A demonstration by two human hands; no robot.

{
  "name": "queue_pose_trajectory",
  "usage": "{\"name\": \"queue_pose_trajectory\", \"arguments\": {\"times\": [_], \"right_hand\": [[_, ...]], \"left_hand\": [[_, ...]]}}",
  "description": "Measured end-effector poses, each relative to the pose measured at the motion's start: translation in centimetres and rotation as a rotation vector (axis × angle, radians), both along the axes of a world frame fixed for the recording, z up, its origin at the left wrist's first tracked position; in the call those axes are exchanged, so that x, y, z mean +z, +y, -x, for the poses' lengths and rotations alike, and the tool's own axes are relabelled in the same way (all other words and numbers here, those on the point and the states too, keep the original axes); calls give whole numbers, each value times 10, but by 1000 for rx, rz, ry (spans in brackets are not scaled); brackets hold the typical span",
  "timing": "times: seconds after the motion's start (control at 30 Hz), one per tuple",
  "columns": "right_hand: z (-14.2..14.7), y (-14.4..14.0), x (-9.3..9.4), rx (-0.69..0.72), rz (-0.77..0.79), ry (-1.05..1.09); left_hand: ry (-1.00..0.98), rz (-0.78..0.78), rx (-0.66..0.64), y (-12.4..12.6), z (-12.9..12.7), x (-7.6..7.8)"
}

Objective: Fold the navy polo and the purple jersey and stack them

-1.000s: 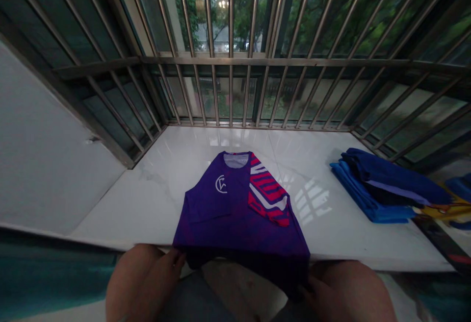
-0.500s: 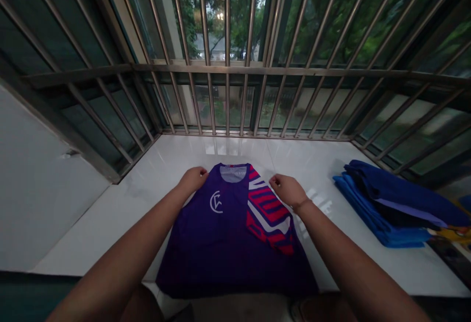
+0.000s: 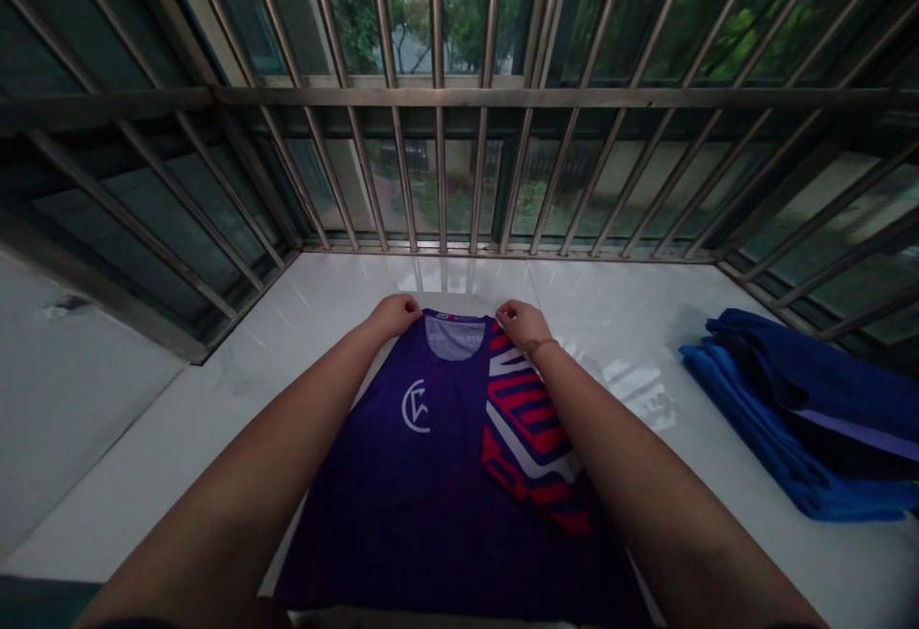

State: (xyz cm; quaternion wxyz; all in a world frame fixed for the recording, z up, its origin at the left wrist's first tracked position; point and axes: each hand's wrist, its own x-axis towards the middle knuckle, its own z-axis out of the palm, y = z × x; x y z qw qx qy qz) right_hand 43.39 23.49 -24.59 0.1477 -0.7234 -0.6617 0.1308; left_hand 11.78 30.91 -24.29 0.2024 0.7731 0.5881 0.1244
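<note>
The purple jersey (image 3: 423, 495) lies front side up in the middle of the window ledge (image 3: 251, 409), its collar (image 3: 454, 317) toward the far edge and its hem down at the near edge; whether the hem hangs over is too dark to tell. The left hand (image 3: 393, 315) and right hand (image 3: 522, 323) appear to pinch the cloth at the two shoulders, one on either side of the neckline. Uneven pulling there could skew the shoulders or crease the chest, and lifting one side faster would likely shake loose the patterned sleeve (image 3: 531, 428), which lies folded over the front. The ledge looks slick, so a tug might also drag the whole garment, and letting go early could let its weight draw it off the near edge. The jersey seems to be thin, smooth sportswear cloth, roughly trapezoid as it lies, with a pale curved emblem (image 3: 414, 407) and angular red and white bands on that sleeve. The ledge is hard, glossy and white, mirroring the straight metal bars (image 3: 439, 179) along its far edge. Toward the right edge, well apart, the blue folded stack (image 3: 782, 418) looks softer and thicker, with rounded folds.
</note>
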Motion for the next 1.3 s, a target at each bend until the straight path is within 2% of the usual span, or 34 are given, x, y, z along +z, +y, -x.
{"name": "queue_pose_trajectory", "arguments": {"times": [0.13, 0.23, 0.37, 0.47, 0.57, 0.7, 0.8, 0.87, 0.93, 1.0, 1.07, 1.2, 1.3], "right_hand": [[-9, -21, 7, 25, -64, 10], [-1, -29, 7, 48, -32, -3], [23, -30, 16, 54, 26, -51], [39, -47, 31, 66, 12, -85], [49, -96, 41, 140, 65, -105], [55, -193, 41, 295, 157, -111], [50, -247, 46, 449, 232, 77], [42, -257, 54, 589, 330, 262], [33, -244, 62, 639, 349, 339], [26, -210, 65, 537, 224, 271], [22, -162, 63, 374, 63, 134], [23, -66, 47, 208, -5, -33], [27, -17, 30, 150, 25, -56]], "left_hand": [[-107, -76, -59, -34, 17, 13], [-145, -83, -86, -55, 21, 17], [-142, -75, -58, -60, 16, 17], [-110, -63, -30, -53, 12, 16], [-67, -42, -28, -45, 10, 15], [-8, 3, -36, -40, 8, 11], [29, 32, -24, -39, 9, 8], [42, 43, -19, -39, 10, 8], [47, 42, -18, -39, 11, 10], [48, 28, -16, -38, 11, 14], [51, 7, -17, -38, 10, 20], [57, -34, -37, -39, 7, 30], [63, -54, -56, -38, 7, 34]]}}
